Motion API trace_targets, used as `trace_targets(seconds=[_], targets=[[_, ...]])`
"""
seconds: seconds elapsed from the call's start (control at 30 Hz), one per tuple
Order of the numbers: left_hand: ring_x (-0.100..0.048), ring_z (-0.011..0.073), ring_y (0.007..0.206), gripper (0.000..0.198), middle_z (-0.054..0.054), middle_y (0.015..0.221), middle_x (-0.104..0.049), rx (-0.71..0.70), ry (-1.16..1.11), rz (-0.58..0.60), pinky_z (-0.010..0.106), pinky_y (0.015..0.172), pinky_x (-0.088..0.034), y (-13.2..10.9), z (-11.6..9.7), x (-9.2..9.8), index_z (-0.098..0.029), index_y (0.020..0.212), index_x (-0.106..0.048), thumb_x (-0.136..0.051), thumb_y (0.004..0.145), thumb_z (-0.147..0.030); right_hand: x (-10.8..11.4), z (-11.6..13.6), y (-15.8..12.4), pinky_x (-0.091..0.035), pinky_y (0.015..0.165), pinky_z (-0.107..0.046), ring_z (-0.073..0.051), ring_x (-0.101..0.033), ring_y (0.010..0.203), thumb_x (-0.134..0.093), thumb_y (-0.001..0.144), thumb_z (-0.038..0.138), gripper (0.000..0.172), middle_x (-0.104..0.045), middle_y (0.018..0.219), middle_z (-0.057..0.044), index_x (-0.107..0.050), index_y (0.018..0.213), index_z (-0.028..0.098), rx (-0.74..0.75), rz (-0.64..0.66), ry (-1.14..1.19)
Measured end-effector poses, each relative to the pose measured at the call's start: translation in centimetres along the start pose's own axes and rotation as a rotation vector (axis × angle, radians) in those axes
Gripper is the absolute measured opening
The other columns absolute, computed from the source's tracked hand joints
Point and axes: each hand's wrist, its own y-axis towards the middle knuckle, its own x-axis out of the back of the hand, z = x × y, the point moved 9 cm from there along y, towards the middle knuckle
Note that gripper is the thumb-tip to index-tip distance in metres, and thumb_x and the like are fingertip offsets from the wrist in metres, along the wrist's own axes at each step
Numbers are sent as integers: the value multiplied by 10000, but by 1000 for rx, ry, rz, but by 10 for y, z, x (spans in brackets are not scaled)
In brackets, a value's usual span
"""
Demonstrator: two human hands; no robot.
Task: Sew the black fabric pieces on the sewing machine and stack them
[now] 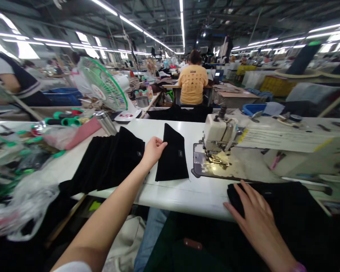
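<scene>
My left hand (153,150) reaches across the white table (172,192) and pinches the left edge of a small black fabric piece (172,156) lying flat by the sewing machine. A stack of similar black pieces (107,162) lies just left of that hand. My right hand (256,219) rests flat, fingers spread, on a larger black fabric pile (294,211) at the near right edge of the table.
A white sewing machine (219,134) stands right of the small piece, its needle plate (212,160) lit. A green-guarded fan (102,83), a metal flask (106,122) and clutter of bags sit at the left. A person in a yellow shirt (192,81) sits ahead.
</scene>
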Motion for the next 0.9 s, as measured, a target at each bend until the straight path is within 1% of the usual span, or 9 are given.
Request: trace_targets(seconds=[0.13, 0.23, 0.3, 0.37, 0.43, 0.5, 0.67, 0.8, 0.9], targets=[[-696, 191, 792, 208, 44, 853, -717, 104, 78, -102, 283, 731, -531, 7, 45, 79, -175, 907, -587, -644, 839, -363, -5, -3, -1, -440, 1015, -599, -393, -521, 1283, -239, 951, 702, 720, -516, 1447, -200, -477, 1399, 192, 34, -30, 33], [-701, 316, 918, 246, 138, 912, -720, 178, 172, -134, 414, 834, -538, 4, 74, 118, -137, 945, -592, -686, 767, -279, -3, -2, 2, -423, 1031, -598, -385, -516, 1284, -261, 957, 683, 690, -515, 1446, -192, -466, 1406, 201, 29, -16, 44], [-656, 374, 1086, 427, 195, 1083, -700, 125, 287, -202, 482, 922, -521, -5, 70, 129, -112, 1140, -548, -668, 781, -311, 6, 1, 3, -404, 1053, -587, -371, -513, 1284, -303, 965, 656, 651, -521, 1437, -185, -468, 1404, 204, 13, -13, 51], [-595, 377, 1204, 557, 209, 1270, -629, -44, 382, -310, 505, 997, -498, -20, 44, 126, -110, 1284, -485, -632, 814, -372, 19, 5, 3, -415, 1044, -564, -359, -524, 1262, -382, 966, 624, 608, -544, 1402, -191, -491, 1372, 184, -5, 4, 49], [-600, 341, 1200, 568, 168, 1282, -624, -241, 350, -336, 499, 1031, -492, -38, 12, 108, -134, 1326, -462, -565, 854, -431, 31, 3, 2, -469, 984, -508, -335, -573, 1172, -521, 938, 573, 517, -607, 1275, -176, -545, 1264, 173, -80, 39, 45], [-614, 323, 1176, 553, 127, 1257, -627, -414, 255, -246, 499, 1014, -515, -57, -17, 79, -187, 1322, -470, -515, 874, -508, 41, -3, 0, -510, 908, -456, -309, -610, 1058, -629, 898, 511, 387, -637, 1121, -146, -577, 1088, 178, -172, 63, 49], [-703, 266, 912, 408, 95, 1170, -681, -677, -119, 210, 419, 763, -617, -110, -80, -16, -245, 1187, -578, -522, 899, -528, 44, -8, -9, -525, 827, -391, -255, -618, 928, -669, 881, 275, 144, -632, 960, -74, -562, 935, 194, -230, 123, 77], [-701, 199, 757, 267, 72, 960, -734, -740, -396, 562, 314, 643, -593, -160, -130, -83, -212, 1071, -662, -525, 915, -380, 43, -13, -8, -520, 793, -356, -228, -619, 890, -551, 914, 160, 69, -634, 900, -56, -566, 859, 198, -246, 35, 144], [-684, 191, 703, 253, 52, 824, -719, -602, -544, 702, 294, 594, -566, -179, -152, -115, -190, 1039, -650, -550, 887, -365, 52, -18, -5, -523, 770, -325, -203, -630, 850, -540, 915, 147, 97, -642, 868, -44, -575, 847, 208, -271, -102, 237]])
